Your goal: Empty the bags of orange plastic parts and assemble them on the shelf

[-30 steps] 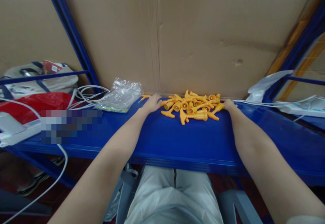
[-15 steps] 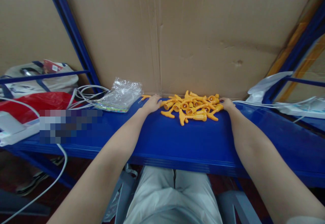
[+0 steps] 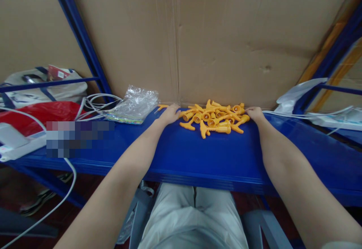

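Note:
A pile of orange plastic corkscrews [image 3: 212,118] with T-shaped handles and hollow ribbed sleeves lies on the blue table by the cardboard wall. My left hand [image 3: 170,114] rests on the table at the pile's left end, fingers loosely stretched toward it and holding nothing. Just beyond that hand, a separate corkscrew [image 3: 161,107] lies with its metal spiral showing. At the right end of the pile is my right hand [image 3: 254,113], its fingers pointing inward beside the outermost corkscrews. No held item shows in it; its fingertips are partly hard to make out.
A clear plastic bag [image 3: 138,104] lies left of my left hand, near white cables [image 3: 94,104]. Farther left are a red bag [image 3: 53,114] and a white power strip [image 3: 24,147]. White plastic [image 3: 294,96] hangs by the right post. Cardboard [image 3: 226,42] closes off the back.
The view shifts very slightly. My right hand's fingers show a little more beside the pile; my left hand and the corkscrews stay practically in place.

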`<state>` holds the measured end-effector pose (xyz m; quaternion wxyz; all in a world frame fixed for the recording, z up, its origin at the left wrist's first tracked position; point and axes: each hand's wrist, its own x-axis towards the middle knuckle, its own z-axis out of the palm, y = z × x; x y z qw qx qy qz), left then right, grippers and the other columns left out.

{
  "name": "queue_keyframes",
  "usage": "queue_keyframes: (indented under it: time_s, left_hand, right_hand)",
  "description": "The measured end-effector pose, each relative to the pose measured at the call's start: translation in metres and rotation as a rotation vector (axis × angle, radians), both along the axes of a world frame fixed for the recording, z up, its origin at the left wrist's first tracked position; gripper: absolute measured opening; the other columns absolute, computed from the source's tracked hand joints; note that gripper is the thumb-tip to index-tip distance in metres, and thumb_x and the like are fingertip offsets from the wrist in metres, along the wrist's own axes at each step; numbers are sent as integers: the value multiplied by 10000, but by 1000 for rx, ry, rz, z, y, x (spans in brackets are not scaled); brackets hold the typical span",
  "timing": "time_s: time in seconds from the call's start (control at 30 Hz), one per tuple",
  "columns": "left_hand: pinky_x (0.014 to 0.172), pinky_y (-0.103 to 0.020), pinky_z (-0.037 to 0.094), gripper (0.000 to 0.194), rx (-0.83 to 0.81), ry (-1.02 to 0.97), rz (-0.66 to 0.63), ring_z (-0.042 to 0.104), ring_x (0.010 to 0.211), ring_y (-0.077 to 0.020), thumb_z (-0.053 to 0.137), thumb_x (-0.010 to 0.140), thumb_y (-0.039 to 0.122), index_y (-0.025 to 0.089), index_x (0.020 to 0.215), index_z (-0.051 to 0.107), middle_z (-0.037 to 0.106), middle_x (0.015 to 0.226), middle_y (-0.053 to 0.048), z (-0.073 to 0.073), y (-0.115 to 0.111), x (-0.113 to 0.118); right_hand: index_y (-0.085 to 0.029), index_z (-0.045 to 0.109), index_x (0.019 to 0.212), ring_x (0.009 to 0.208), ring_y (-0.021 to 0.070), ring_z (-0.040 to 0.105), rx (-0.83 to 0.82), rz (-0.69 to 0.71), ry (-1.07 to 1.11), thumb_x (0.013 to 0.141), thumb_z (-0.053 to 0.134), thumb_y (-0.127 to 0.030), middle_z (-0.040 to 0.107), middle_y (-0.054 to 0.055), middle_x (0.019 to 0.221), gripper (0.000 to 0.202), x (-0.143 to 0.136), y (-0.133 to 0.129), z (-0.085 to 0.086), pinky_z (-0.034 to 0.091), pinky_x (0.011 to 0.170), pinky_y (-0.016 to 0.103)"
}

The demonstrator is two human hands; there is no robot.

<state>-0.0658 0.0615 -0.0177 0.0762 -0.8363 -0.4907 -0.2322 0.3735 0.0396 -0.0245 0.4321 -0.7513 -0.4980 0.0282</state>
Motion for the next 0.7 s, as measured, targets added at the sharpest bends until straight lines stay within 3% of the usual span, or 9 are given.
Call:
queue_keyframes:
  time_s: [0.13, 0.3, 0.47, 0.7]
  left_hand:
    - [1234, -410, 341, 448, 1, 5, -6, 529, 1392, -246, 416, 947, 217, 93, 1316, 638, 640, 1416, -135, 1, -2, 1]
    - [1232, -430, 345, 431, 15, -9, -22, 553, 1361, -251, 437, 934, 216, 108, 1290, 655, 657, 1392, -129, 2, -3, 2]
    - [1211, -413, 379, 421, 36, -21, -34, 562, 1345, -242, 433, 936, 206, 111, 1275, 663, 662, 1379, -123, 3, -4, 3]
    - [1192, -494, 400, 380, 153, -43, -123, 595, 1298, -258, 439, 916, 168, 143, 1194, 698, 704, 1303, -119, 7, -8, 9]
  right_hand:
    - [-128, 743, 741, 809, 235, 670, -57, -5, 194, 758, 595, -148, 718, 86, 743, 151, -10, -4, 11, 549, 771, 327]
    - [-157, 705, 687, 743, 184, 656, -35, 101, 307, 765, 662, -137, 700, 48, 704, 91, -28, -9, 20, 559, 753, 293]
    - [-164, 632, 575, 612, 153, 617, -88, 210, 349, 768, 667, -59, 640, 38, 596, 222, -42, -14, 29, 556, 682, 281]
    - [-162, 636, 673, 570, 161, 598, -10, 102, 299, 774, 703, -131, 588, 18, 544, 125, -46, -26, 43, 495, 546, 267]
